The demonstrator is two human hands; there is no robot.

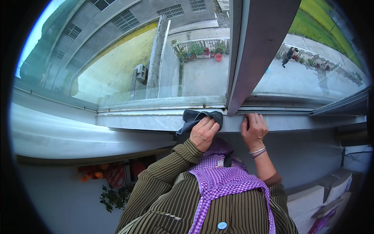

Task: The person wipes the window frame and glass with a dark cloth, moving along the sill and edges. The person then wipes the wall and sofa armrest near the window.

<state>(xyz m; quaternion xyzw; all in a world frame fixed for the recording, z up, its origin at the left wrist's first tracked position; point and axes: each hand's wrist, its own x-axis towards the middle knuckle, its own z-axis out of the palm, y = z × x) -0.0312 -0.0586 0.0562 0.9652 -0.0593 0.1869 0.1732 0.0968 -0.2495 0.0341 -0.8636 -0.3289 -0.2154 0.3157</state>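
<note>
My left hand (203,133) presses a dark grey cloth (194,118) onto the pale stone windowsill (140,122), just left of the wide window post (254,55). The cloth is bunched under the fingers, and one corner hangs over the sill's front edge. To the right of the post, my right hand (254,130) rests on the sill with its fingers curled together, their tips near the metal sliding track (274,111). Nothing shows in that hand, though its palm side is partly hidden. Brown and dark stains mark the white lower frame (163,111) beside the cloth.
Glass panes stand beyond the sill; through them show a courtyard (206,76) with potted plants and a distant person (289,57). A white curtain (73,131) hangs at left. Behind are a leafy plant (114,197), orange flowers (93,172) and a sofa (309,199).
</note>
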